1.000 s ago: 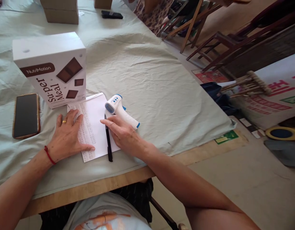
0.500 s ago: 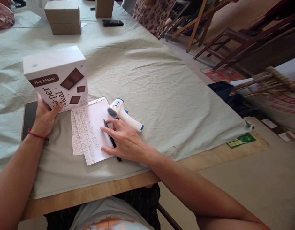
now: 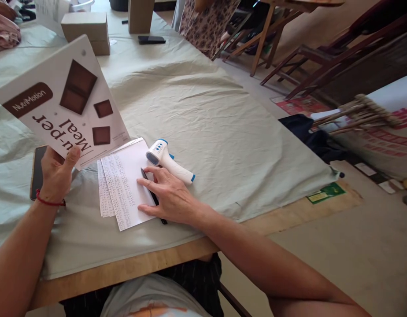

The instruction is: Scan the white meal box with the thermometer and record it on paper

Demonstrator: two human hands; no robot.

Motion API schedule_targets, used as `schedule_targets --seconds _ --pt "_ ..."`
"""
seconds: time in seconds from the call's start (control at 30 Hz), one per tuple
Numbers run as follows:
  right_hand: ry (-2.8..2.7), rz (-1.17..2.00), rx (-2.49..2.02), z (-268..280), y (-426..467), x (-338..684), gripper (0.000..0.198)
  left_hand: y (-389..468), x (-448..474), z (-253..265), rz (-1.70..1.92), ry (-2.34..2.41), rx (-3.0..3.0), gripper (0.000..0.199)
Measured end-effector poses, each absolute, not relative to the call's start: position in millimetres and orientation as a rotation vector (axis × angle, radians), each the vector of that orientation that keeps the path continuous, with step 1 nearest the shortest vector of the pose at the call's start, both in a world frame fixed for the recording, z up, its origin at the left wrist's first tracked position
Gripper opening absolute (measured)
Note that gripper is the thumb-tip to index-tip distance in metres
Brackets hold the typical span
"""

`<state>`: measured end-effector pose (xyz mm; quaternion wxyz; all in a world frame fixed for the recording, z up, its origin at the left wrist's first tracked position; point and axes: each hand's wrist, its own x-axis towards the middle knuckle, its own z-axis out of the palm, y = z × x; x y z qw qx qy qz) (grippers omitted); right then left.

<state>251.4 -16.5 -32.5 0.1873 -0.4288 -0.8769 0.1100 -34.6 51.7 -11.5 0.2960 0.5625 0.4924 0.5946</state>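
My left hand (image 3: pixel 58 171) grips the lower edge of a white food box (image 3: pixel 58 119), its thumb on the printed front. The box is tilted, its chocolate-piece front turned towards me. My right hand (image 3: pixel 172 193) rests with fingers spread on white paper sheets (image 3: pixel 128 160) that carry handwritten columns. Under those fingers lies a black pen (image 3: pixel 153 198), which the hand touches but does not wrap around. A white and blue infrared thermometer (image 3: pixel 170 163) lies on the cloth just beyond the right hand. Behind the left hand, a dark flat object (image 3: pixel 38 174) is partly hidden.
Towards the far side of the cloth-covered table (image 3: pixel 190 110) stand a cardboard box (image 3: pixel 86 33), a taller carton (image 3: pixel 140 15) and a black phone (image 3: pixel 152 40). The table's wooden front edge (image 3: pixel 131 268) is near my body. Wooden chairs (image 3: pixel 309 66) stand at the right.
My left hand has raised and tilted the food box, bringing its front closer and more face-on to me. The right hand keeps its place over the pen and paper. The view has shifted slightly.
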Motion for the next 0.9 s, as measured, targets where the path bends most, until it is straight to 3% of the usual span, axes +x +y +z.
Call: schedule_targets --seconds 0.23,0.4,0.53,0.73,0.9 --pt "-2.398 0.337 -1.172 -32 -18 250 0.053 40 -25 -11 1.334 1.342 1.564 0.054" --pt "-2.099 0.176 -1.246 -28 -7 262 0.033 38 -24 -12 1.285 1.435 1.669 0.056" --pt "-2.004 -0.005 -1.598 -37 10 278 0.049 36 -26 -14 1.258 1.429 1.725 0.056" --pt "-2.040 0.154 -1.860 -47 20 283 0.043 34 -28 -15 1.238 1.488 1.856 0.050" --pt "-1.824 0.453 -1.662 -33 16 279 0.036 35 -31 -19 1.184 1.515 1.908 0.049"
